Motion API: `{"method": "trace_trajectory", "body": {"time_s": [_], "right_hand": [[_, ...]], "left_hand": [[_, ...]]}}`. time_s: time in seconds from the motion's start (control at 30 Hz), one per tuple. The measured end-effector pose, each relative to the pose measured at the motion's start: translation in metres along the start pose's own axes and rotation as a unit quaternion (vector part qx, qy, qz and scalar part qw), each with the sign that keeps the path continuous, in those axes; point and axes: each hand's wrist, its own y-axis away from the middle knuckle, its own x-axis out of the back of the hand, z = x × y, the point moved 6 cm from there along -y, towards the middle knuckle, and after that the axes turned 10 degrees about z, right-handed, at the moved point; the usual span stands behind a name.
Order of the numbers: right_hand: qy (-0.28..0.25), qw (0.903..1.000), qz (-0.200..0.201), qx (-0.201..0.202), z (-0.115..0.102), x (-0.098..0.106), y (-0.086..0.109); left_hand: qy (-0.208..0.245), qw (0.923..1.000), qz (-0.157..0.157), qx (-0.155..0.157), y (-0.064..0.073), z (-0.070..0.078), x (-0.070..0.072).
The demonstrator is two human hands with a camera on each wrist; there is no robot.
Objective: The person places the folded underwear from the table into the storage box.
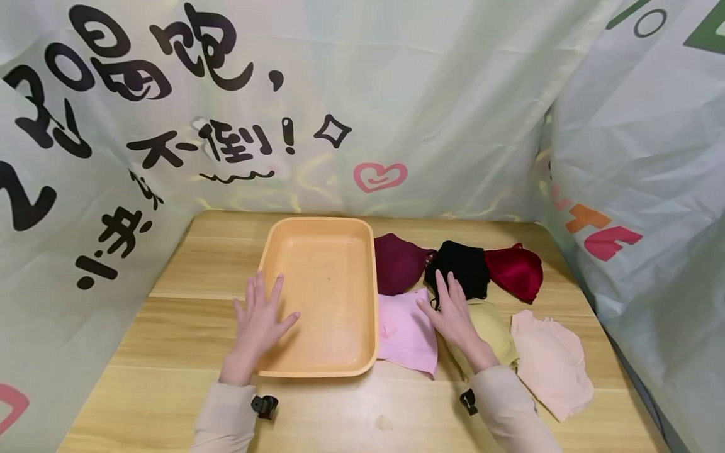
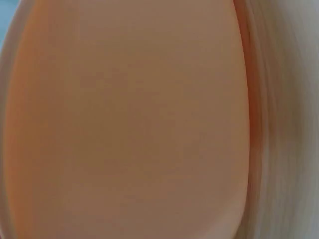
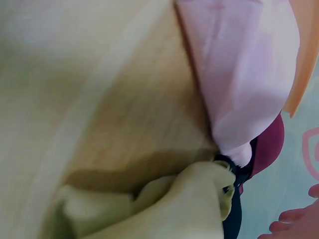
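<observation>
My left hand (image 1: 262, 318) hovers over the left rim of an orange plastic tray (image 1: 370, 352), fingers spread and holding nothing. With its fingers spread too, my right hand (image 1: 457, 318) is above the bras and grips none of them. Under it lies a yellow-green bra (image 1: 491, 330), partly covered by the hand and wrist. A pink bra (image 1: 404, 333) lies against the tray's right side, and a black bra (image 1: 461, 267) is just beyond the right fingertips. In the right wrist view, fingers of the right hand (image 3: 299, 224) show at the lower right corner.
A plum bra (image 1: 399, 264) sits by the tray's upper right side. Further right are a shiny red bra (image 1: 518, 270) and a pale peach bra (image 1: 552, 362). The wooden table (image 1: 181, 340) is enclosed by printed cloth (image 1: 470, 126) at the back and sides.
</observation>
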Motion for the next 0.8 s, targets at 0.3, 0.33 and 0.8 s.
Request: {"method": "trace_trajectory", "body": {"time_s": [0.3, 0.33, 0.8], "right_hand": [[-0.083, 0.9951, -0.042, -0.033, -0.008, -0.011, -0.016], [-0.094, 0.9936, -0.048, -0.041, -0.009, -0.013, -0.018], [-0.160, 0.9763, -0.066, -0.129, -0.017, -0.043, -0.052]], "left_hand": [[0.044, 0.9983, 0.007, 0.038, 0.003, -0.026, 0.001], [0.051, 0.9977, 0.007, 0.043, 0.003, -0.028, 0.000], [0.172, 0.9825, -0.002, 0.073, 0.002, -0.041, -0.008]]}}
